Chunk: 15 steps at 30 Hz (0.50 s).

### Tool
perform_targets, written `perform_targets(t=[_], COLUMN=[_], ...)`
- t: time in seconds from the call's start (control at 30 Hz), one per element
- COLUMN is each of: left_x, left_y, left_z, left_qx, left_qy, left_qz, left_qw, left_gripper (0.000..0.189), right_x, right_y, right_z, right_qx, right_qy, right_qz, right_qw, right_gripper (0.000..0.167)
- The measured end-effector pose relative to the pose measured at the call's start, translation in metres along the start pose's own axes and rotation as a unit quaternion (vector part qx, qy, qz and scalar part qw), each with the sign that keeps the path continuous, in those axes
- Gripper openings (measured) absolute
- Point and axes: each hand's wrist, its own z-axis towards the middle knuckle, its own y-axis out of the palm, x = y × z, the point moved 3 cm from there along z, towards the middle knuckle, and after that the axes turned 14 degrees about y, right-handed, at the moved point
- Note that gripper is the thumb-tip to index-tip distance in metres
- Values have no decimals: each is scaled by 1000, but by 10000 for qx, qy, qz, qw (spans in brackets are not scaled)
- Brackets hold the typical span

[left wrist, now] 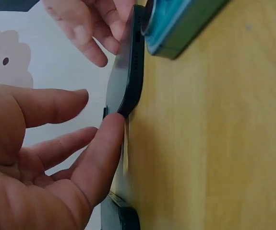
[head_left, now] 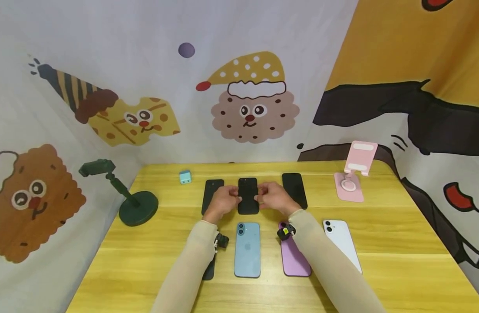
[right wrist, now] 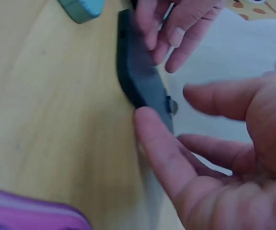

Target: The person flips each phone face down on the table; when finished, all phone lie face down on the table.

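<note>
A black phone (head_left: 248, 198) lies back up in the middle of the far row, its camera end toward the wall. My left hand (head_left: 225, 200) touches its left long edge and my right hand (head_left: 276, 198) its right one. In the left wrist view, an index fingertip meets the edge of the phone (left wrist: 134, 72), while the thumb stays apart from it. The right wrist view shows the same on the other side of the phone (right wrist: 145, 76). Black phones flank it on the left (head_left: 212, 188) and right (head_left: 295, 189), the left one partly behind my hand.
Nearer lie a blue phone (head_left: 247, 258), a purple phone (head_left: 295, 263), a white phone (head_left: 344, 241) and a dark phone (head_left: 209, 271) mostly under my left sleeve. A green stand (head_left: 138, 208), a light-blue charger cube (head_left: 185, 177) and a pink phone stand (head_left: 348, 193) surround them.
</note>
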Motion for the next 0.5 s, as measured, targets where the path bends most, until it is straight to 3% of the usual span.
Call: perform_targets(t=[0.13,0.3,0.5], left_x=[-1,3,13], left_y=[0,-1,-1], left_z=[-3,-2,-3], left_qx=[-23,4,81], left_qy=[-160,-189,-162], left_qz=[-342,-635,-558], left_qw=[9993,9978,9983], left_gripper=[48,51,52], right_x=[1,3,4], right_y=[-3,-11,-33], right_z=[-7,-12,-21], right_qx=[-290,-816,-535], right_qy=[-115,-162,-352], right_qz=[-312,-42,-114], right_qw=[9990,9965,9979], right_gripper=[62,66,62])
